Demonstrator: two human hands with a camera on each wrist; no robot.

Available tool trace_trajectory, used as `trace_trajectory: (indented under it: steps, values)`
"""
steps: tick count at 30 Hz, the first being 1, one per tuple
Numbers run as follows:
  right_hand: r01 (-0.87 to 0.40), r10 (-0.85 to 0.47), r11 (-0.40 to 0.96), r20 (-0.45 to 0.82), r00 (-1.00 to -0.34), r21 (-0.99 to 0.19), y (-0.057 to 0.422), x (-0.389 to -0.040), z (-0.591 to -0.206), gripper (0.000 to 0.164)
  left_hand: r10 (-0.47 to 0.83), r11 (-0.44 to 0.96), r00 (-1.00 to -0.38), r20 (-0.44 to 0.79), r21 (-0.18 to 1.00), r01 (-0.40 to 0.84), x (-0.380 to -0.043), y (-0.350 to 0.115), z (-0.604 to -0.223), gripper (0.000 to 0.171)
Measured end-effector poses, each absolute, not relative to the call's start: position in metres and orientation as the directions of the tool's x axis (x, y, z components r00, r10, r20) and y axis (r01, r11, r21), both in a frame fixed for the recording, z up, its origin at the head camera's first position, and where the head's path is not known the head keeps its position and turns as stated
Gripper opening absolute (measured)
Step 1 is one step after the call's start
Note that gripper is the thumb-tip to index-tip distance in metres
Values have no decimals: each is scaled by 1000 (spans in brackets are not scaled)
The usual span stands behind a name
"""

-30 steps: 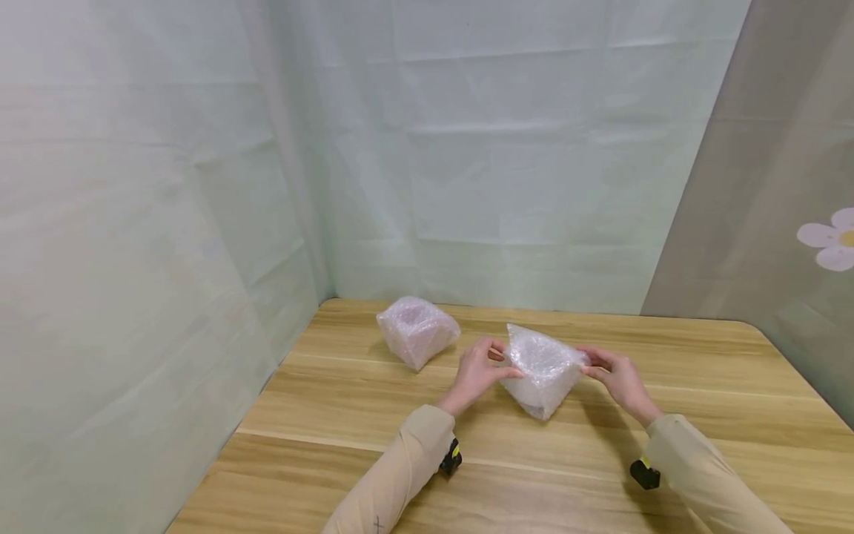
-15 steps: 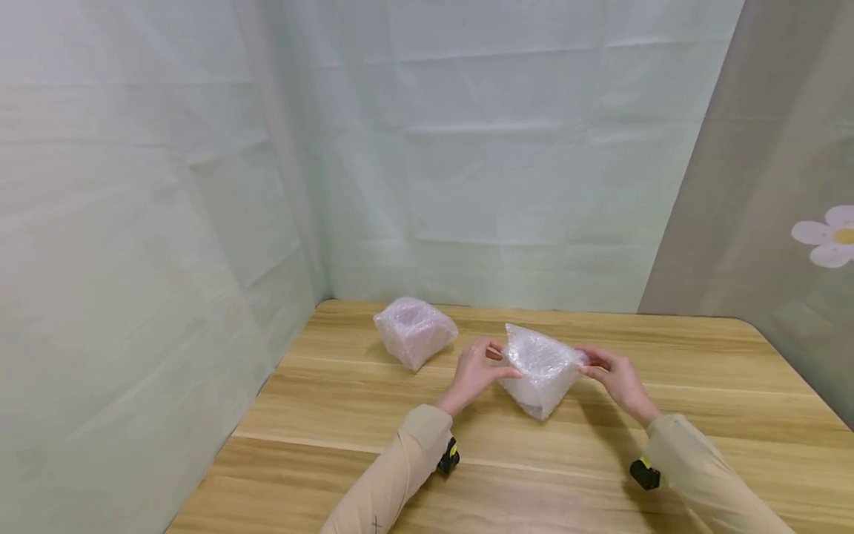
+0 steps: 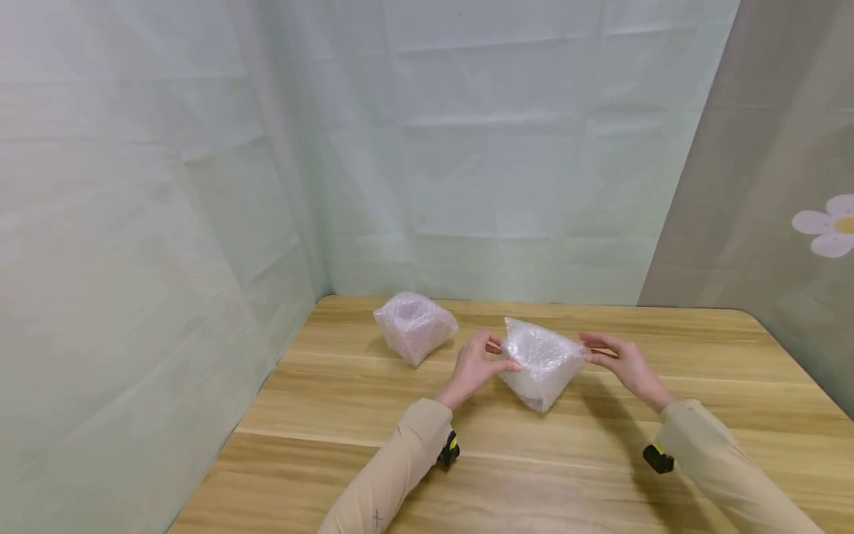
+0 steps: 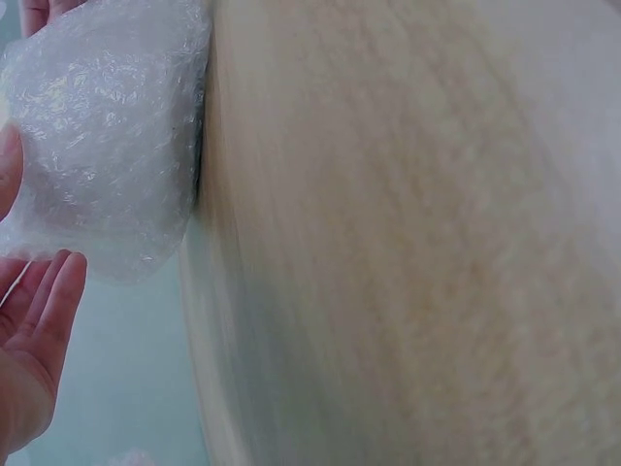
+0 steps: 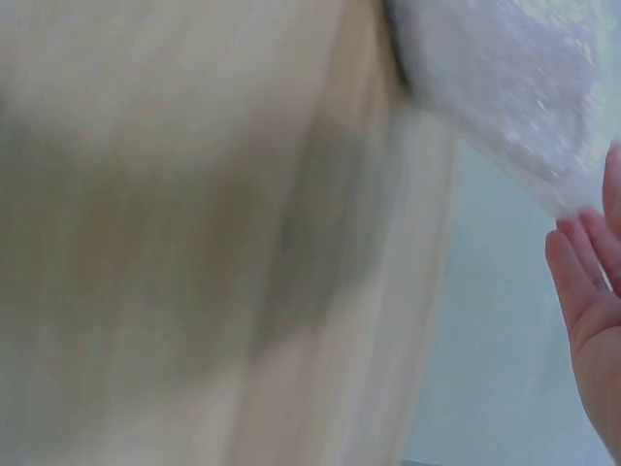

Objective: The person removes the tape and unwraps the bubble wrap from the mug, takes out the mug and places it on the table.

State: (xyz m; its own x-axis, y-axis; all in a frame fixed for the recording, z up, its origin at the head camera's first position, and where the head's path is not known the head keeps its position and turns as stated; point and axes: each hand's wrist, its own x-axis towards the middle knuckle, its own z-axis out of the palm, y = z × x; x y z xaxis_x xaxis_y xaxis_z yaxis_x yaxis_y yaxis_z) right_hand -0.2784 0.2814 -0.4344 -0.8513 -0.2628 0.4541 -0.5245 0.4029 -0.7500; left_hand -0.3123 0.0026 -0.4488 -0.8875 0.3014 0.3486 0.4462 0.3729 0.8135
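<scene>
A bubble-wrapped package (image 3: 542, 363), pale and translucent with pointed corners, sits on the wooden table in the head view. My left hand (image 3: 474, 367) holds its left side, thumb on the near face and fingers behind. In the left wrist view the left thumb (image 4: 8, 170) overlaps the plastic, and the fingers (image 4: 53, 301) lie at its edge. At the package's right corner is my right hand (image 3: 627, 363), its fingers extended and the thumb apart from them. The right wrist view has the right fingertips (image 5: 572, 233) right at the corner of the wrap. The wrapped contents are hidden.
A second bubble-wrapped package (image 3: 415, 326), faintly pink, stands to the left toward the table's back edge. The wooden table (image 3: 534, 482) meets pale hanging cloth (image 3: 494, 163) behind and at the left. A brown cloth panel (image 3: 747, 200) with a flower print hangs at the right.
My right hand has loosened its pinch on the package's corner and shifted slightly to the right. The left hand and both packages stay in place; the head view has tilted a little.
</scene>
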Motion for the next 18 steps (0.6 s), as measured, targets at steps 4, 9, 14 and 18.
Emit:
trace_trajectory:
  steps: [4,9,14,18]
  values:
    - [-518,-303,396,424,-853,-759,283,-280,-424,39,301,384,-887,350,807,449,-313,2,-449,48]
    - [-468,-364,418,328,-872,-779,280,-283,-411,47,305,393,-886,351,801,452,-313,2,-451,47]
    - [-461,-423,413,282,-861,-786,274,-289,-403,52,310,381,-876,370,796,471,-314,2,-451,46]
    - [-446,-444,423,249,-861,-789,270,-293,-400,56,307,374,-874,377,797,475,-314,2,-450,46]
